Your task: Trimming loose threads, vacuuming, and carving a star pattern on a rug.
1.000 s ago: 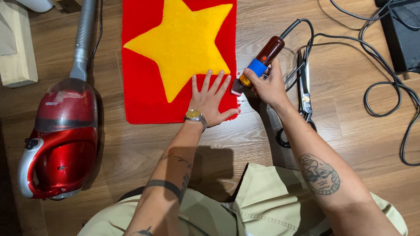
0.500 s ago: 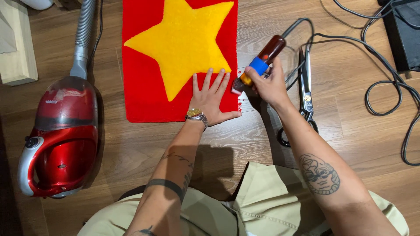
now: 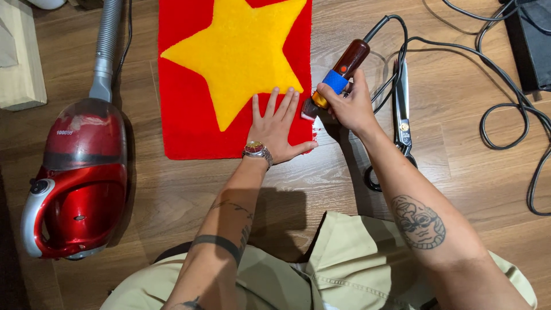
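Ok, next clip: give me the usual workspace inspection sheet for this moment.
Surface: wooden floor, person seated on it.
Job's things: red rug with yellow star lying flat; corded electric trimmer with its head at the rug's right edge.
Clutter: large scissors on the floor right of the rug.
Hands: left hand pressed flat on the rug's lower right corner; right hand gripping the trimmer.
Cables: black cords looped across the floor at right.
Surroundings: red vacuum cleaner at left; pale wooden block at far left.
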